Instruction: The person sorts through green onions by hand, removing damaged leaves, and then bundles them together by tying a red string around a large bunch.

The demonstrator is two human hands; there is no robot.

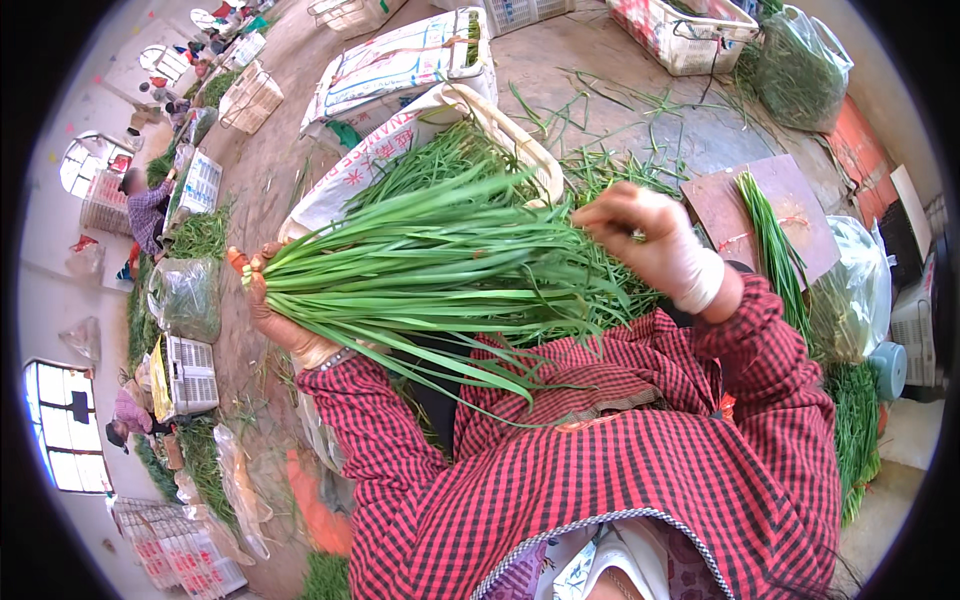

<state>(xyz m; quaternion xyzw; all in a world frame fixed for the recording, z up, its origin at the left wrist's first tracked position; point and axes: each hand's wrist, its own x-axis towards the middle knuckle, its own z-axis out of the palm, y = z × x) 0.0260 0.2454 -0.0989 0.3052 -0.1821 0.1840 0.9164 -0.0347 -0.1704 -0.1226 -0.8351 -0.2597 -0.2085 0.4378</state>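
My left hand [283, 322] is closed around the pale stem ends of a thick bunch of garlic chives [430, 265]. The long flat green leaves fan out to the right across my lap, and some tips droop. Off the leaf tips on the right, my right hand [645, 235] is raised with its fingers bent together and a white wrapping at the wrist. Whether a thin leaf is between those fingers I cannot make out. Just beyond the bunch, a white lined basket [535, 150] holds loose garlic chives [440, 165].
A tied bundle of chives [770, 225] lies on a brown board [700, 190] at my right. Near it are a plastic bag [850, 285] and a blue-green lidded container [888, 370]. A covered crate [390, 75] stands ahead. Leaves litter the floor [610, 110]. Several people work at far left.
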